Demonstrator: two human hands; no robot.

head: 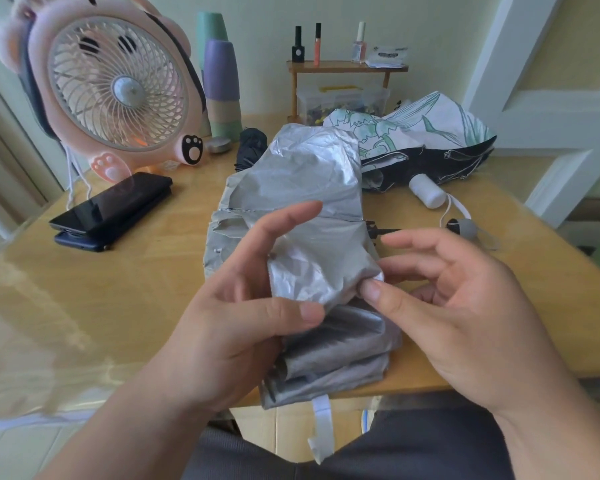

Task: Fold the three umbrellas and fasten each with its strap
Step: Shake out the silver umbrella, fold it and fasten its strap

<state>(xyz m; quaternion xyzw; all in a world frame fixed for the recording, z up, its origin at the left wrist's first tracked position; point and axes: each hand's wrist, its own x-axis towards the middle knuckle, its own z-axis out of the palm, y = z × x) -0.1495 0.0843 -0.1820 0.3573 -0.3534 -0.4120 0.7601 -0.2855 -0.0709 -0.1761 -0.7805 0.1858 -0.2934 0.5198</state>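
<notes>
The crumpled silver fabric umbrella (302,188) covers most of its own shaft; I see only a short black rod (383,232) at its right edge. Its fabric hides the palm of the left hand (229,299), so I cannot tell whether that hand grips it. Behind it, a dark rolled umbrella (253,147) is mostly hidden and the white-and-black floral umbrella (430,133) partly. To its left, the pink round desk fan (118,88) is cut off by the top edge. Behind it, the contents of the clear plastic box (343,98) are too small to tell.
</notes>
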